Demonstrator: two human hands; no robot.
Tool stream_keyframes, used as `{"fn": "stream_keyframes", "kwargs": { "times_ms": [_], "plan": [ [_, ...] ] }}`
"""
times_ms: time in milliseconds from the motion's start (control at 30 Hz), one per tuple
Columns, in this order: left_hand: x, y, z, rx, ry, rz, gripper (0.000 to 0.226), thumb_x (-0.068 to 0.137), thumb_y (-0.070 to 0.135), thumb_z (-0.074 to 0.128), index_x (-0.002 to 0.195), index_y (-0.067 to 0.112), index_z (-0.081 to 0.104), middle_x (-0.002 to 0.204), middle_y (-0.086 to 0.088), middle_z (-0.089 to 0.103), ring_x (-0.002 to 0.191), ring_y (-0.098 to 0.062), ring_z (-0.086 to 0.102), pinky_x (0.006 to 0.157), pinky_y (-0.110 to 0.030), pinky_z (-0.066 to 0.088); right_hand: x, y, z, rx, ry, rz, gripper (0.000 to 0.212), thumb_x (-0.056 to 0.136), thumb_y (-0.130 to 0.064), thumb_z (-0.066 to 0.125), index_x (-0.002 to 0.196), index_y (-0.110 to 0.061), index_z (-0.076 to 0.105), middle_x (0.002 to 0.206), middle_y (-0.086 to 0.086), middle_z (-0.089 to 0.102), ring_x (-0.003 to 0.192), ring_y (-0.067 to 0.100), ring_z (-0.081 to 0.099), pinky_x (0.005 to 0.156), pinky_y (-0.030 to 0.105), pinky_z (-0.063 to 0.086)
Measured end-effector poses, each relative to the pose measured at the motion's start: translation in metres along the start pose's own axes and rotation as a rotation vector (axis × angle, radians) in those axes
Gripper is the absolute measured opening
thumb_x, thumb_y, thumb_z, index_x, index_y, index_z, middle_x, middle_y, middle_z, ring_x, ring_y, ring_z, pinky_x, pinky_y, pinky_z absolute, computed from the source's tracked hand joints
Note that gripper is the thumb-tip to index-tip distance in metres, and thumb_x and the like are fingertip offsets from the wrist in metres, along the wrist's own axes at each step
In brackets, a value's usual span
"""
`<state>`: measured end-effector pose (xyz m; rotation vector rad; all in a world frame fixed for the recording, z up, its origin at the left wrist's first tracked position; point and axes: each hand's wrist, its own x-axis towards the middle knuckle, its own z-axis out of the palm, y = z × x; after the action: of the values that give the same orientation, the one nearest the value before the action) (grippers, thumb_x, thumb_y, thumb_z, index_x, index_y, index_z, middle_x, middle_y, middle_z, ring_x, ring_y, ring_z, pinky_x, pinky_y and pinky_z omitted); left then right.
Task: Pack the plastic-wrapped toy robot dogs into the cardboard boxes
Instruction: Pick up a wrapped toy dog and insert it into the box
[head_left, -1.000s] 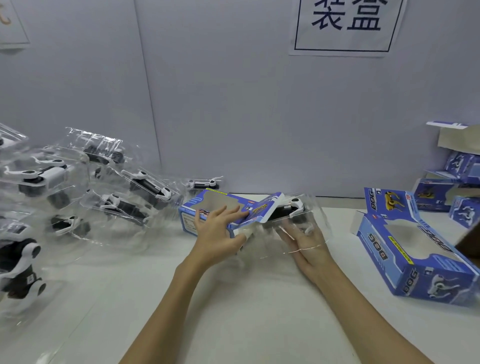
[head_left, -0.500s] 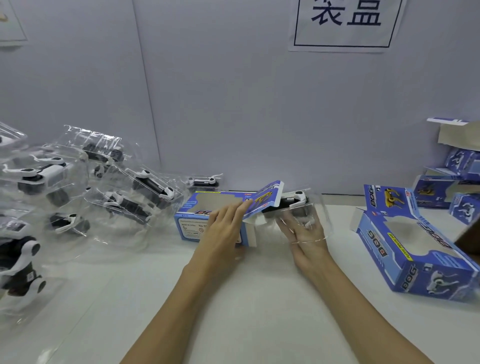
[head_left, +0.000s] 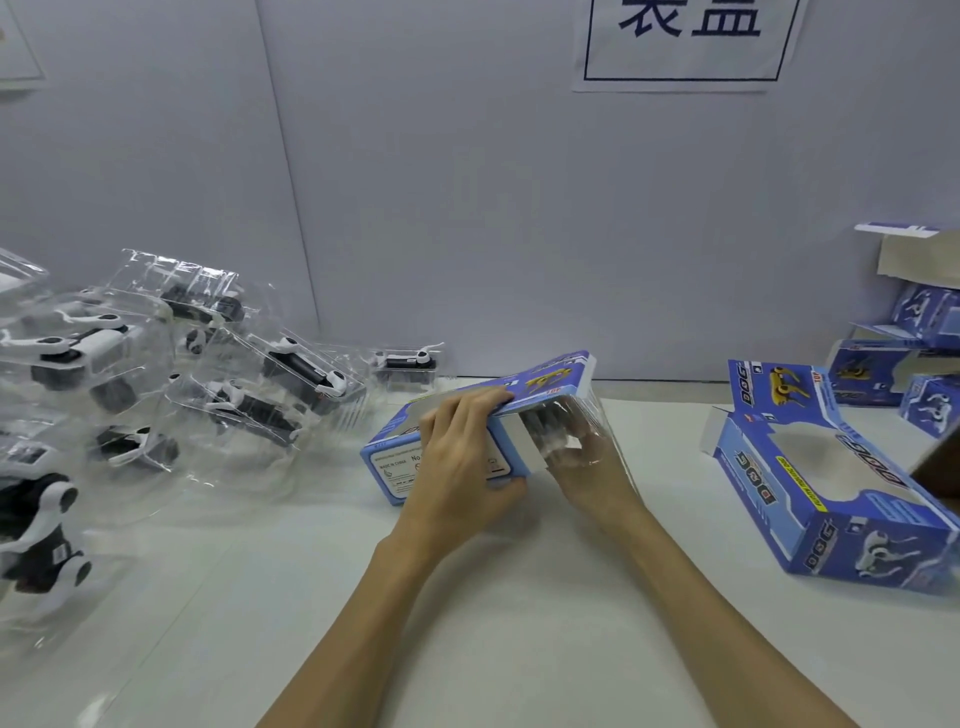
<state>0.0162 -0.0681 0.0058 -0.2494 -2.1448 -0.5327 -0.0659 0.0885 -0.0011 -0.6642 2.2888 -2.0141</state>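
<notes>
White tabletop (head_left: 519, 597) — my left hand (head_left: 457, 467) grips the blue box (head_left: 395, 457), my right hand (head_left: 587, 467) clutches the wrapped dog (head_left: 550, 421) at its open end.

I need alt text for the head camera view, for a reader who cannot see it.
A left hand grips a blue cardboard box on a white table while the right hand pushes a plastic-wrapped toy dog into its open end. More wrapped dogs lie left, empty boxes right.

Bright, even light; soft shadows under arms; glare on plastic wrappers (head_left: 218, 395); wide-angle edge distortion; slight blur.
</notes>
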Motion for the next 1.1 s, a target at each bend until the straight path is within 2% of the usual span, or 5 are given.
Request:
{"fn": "stream_keyframes", "kwargs": {
  "times_ms": [267,400,533,833,1100],
  "plan": [
    [0.0,0.005,0.005,0.071,-0.033,0.012,0.083,0.065,0.018,0.09,0.138,0.016,0.05,0.137,-0.004,0.06,0.126,-0.023,0.049,0.106,-0.032,0.03,0.0,-0.002,-0.045,-0.092,-0.268,0.022,0.048,0.097,0.009,0.06,0.138,-0.017,0.061,0.135,0.007,0.066,0.115,0.016,0.064,0.099,0.029,0.053],
    [0.001,0.002,0.006,0.059,0.055,-0.06,0.085,0.061,0.011,0.09,0.138,0.014,0.051,0.136,-0.005,0.061,0.124,-0.023,0.047,0.103,-0.028,0.027,0.006,0.002,-0.057,0.107,0.088,0.108,0.044,0.092,0.027,0.037,0.12,0.008,0.066,0.118,0.032,0.067,0.086,0.029,0.069,0.073,0.023,0.062],
    [0.002,-0.002,0.008,0.053,0.05,-0.062,0.082,0.059,0.008,0.09,0.135,0.008,0.057,0.135,-0.007,0.062,0.124,-0.023,0.046,0.102,-0.028,0.027,0.003,-0.007,-0.035,0.185,0.334,-0.114,0.041,0.094,0.017,0.044,0.098,-0.008,0.076,0.1,0.009,0.077,0.094,0.022,0.071,0.079,0.026,0.059],
    [0.002,0.003,0.001,-0.033,0.085,0.032,0.085,0.063,0.019,0.08,0.141,0.015,0.046,0.137,-0.003,0.056,0.124,-0.022,0.048,0.106,-0.04,0.034,-0.021,-0.026,0.015,0.074,0.057,-0.324,0.061,0.089,0.026,0.042,0.109,-0.019,0.077,0.123,-0.003,0.07,0.118,0.007,0.064,0.102,0.022,0.048],
    [0.019,0.017,-0.026,-0.736,0.302,-0.164,0.064,0.087,0.021,0.079,0.131,0.037,0.035,0.125,0.011,0.048,0.107,-0.022,0.063,0.08,-0.041,0.063,-0.018,-0.052,-0.027,0.126,0.134,-0.383,0.039,0.105,-0.028,0.052,0.143,-0.034,0.049,0.15,-0.009,0.054,0.136,0.006,0.053,0.106,0.029,0.052]
  ]
}}
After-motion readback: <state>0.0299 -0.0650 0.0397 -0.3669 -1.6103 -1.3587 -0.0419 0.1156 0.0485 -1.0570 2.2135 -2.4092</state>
